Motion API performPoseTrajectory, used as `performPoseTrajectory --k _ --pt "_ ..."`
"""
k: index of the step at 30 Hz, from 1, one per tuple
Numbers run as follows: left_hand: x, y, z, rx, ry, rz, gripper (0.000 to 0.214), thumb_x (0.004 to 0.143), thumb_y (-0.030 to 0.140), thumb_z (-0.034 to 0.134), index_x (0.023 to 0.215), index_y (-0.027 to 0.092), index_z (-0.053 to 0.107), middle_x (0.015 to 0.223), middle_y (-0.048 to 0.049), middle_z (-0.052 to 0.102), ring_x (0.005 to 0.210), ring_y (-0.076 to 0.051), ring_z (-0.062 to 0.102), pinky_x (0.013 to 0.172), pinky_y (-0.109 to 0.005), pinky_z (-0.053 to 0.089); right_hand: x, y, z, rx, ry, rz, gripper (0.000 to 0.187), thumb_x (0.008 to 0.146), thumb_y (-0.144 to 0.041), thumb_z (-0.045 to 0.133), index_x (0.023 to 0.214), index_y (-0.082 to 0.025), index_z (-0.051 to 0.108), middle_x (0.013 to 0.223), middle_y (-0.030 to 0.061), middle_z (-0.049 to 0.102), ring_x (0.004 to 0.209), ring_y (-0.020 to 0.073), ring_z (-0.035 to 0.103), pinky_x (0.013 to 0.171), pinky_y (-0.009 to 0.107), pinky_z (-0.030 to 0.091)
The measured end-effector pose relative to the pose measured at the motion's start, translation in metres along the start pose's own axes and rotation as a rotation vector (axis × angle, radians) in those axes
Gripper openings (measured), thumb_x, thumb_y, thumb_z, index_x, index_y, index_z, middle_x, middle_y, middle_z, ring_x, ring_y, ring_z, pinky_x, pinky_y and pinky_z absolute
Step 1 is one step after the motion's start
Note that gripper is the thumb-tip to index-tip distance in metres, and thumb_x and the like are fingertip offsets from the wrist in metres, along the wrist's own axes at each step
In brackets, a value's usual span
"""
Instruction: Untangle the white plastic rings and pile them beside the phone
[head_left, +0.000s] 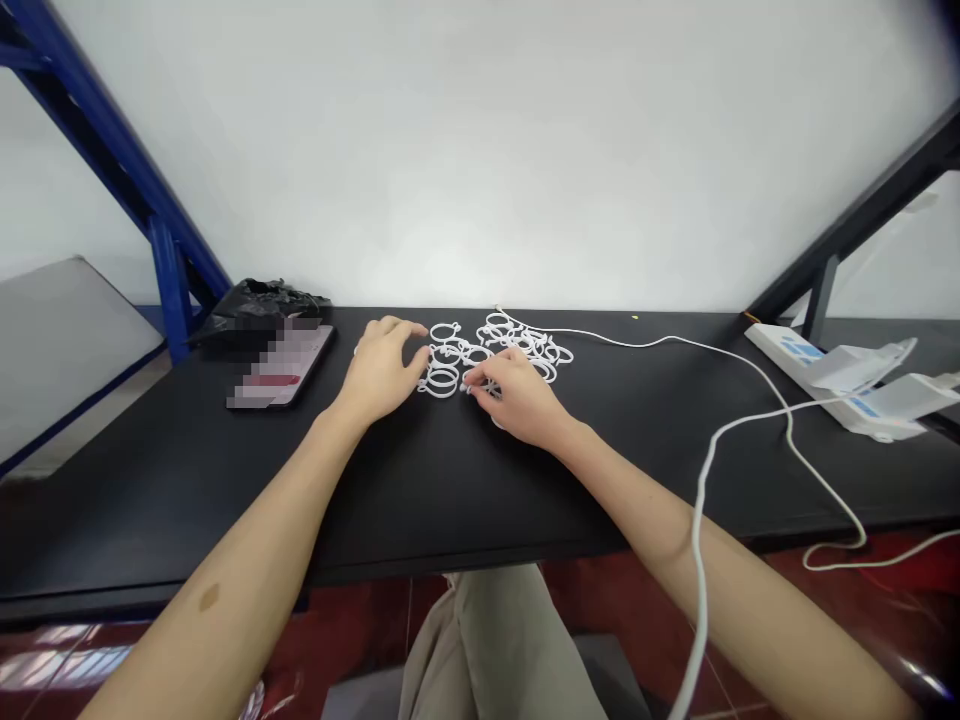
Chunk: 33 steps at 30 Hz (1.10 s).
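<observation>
A heap of several small white plastic rings lies on the black table, towards its far edge. My left hand rests at the left side of the heap, fingers curled, fingertips touching the nearest rings. My right hand sits at the front of the heap with its fingers bent and pinched on a white ring at the heap's near edge. Both forearms reach in from the bottom of the view.
A phone lies left of the hands, with a crumpled black bag behind it. A white cable runs from the rings across the table and down over my right arm. A white power strip sits at the right.
</observation>
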<state>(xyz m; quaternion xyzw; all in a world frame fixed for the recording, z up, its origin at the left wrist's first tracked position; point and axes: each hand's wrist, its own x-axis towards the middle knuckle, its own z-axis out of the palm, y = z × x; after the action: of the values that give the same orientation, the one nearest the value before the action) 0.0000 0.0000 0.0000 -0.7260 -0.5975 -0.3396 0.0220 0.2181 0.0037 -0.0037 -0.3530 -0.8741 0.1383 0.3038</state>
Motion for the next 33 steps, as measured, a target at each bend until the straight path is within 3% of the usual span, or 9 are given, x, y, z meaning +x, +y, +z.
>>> performPoseTrajectory --k 5,10,14,18,25,29,33 --pt "-0.004 0.014 -0.003 -0.123 -0.045 0.144 0.025 0.088 0.024 0.05 0.108 0.021 0.064 0.107 -0.0048 0.067 0.104 -0.024 0.056 0.094 -0.041 0.047 0.003 -0.005 -0.002 0.05 0.172 0.053 0.008 0.087 -0.018 0.061 0.091 -0.023 0.066 0.093 0.0025 0.072 0.097 0.0225 0.053 0.086 0.04 0.047" --pt "-0.01 0.028 -0.008 -0.199 -0.132 0.22 0.04 0.087 0.025 0.053 0.127 0.022 0.055 0.121 -0.0049 0.063 0.113 -0.024 0.054 0.1 -0.043 0.045 0.005 -0.011 -0.005 0.115 0.289 0.085 0.006 0.089 -0.024 0.061 0.093 -0.023 0.066 0.093 0.0024 0.071 0.089 0.0193 0.059 0.079 0.035 0.05" --pt "-0.012 0.032 -0.004 -0.222 -0.184 0.217 0.054 0.088 0.039 0.057 0.138 0.024 0.045 0.13 -0.0069 0.059 0.124 -0.025 0.05 0.103 -0.043 0.043 0.004 -0.012 -0.004 0.293 0.304 0.105 0.013 0.088 -0.027 0.062 0.1 -0.022 0.062 0.092 0.0021 0.07 0.082 0.0152 0.065 0.077 0.031 0.054" --pt "-0.012 0.031 0.001 -0.214 -0.183 0.197 0.057 0.086 0.042 0.061 0.138 0.024 0.045 0.128 -0.0072 0.06 0.122 -0.025 0.051 0.1 -0.042 0.045 0.004 -0.014 -0.004 0.379 0.289 0.089 0.028 0.089 -0.026 0.06 0.117 -0.023 0.058 0.092 0.0018 0.07 0.084 0.0147 0.068 0.077 0.031 0.057" --pt "-0.011 0.034 0.002 -0.207 -0.146 0.183 0.043 0.088 0.039 0.061 0.127 0.023 0.053 0.121 -0.0062 0.064 0.114 -0.024 0.057 0.095 -0.041 0.048 0.003 -0.02 -0.006 0.333 0.294 0.083 0.016 0.091 -0.028 0.058 0.105 -0.023 0.065 0.098 0.0027 0.071 0.08 0.0143 0.067 0.069 0.028 0.057" --pt "-0.011 0.034 0.003 -0.204 -0.143 0.164 0.045 0.087 0.039 0.062 0.128 0.023 0.052 0.121 -0.0063 0.064 0.114 -0.024 0.056 0.094 -0.041 0.048 0.004 -0.018 -0.006 0.254 0.311 0.075 0.015 0.09 -0.026 0.059 0.103 -0.021 0.064 0.099 0.0036 0.069 0.074 0.0123 0.063 0.06 0.025 0.052" --pt "-0.011 0.034 0.004 -0.196 -0.134 0.205 0.042 0.088 0.036 0.06 0.128 0.025 0.054 0.117 -0.0045 0.064 0.112 -0.023 0.055 0.094 -0.039 0.047 0.004 -0.014 -0.005 0.208 0.304 0.067 0.019 0.089 -0.027 0.061 0.107 -0.021 0.064 0.102 0.0045 0.066 0.076 0.0122 0.061 0.061 0.024 0.05"
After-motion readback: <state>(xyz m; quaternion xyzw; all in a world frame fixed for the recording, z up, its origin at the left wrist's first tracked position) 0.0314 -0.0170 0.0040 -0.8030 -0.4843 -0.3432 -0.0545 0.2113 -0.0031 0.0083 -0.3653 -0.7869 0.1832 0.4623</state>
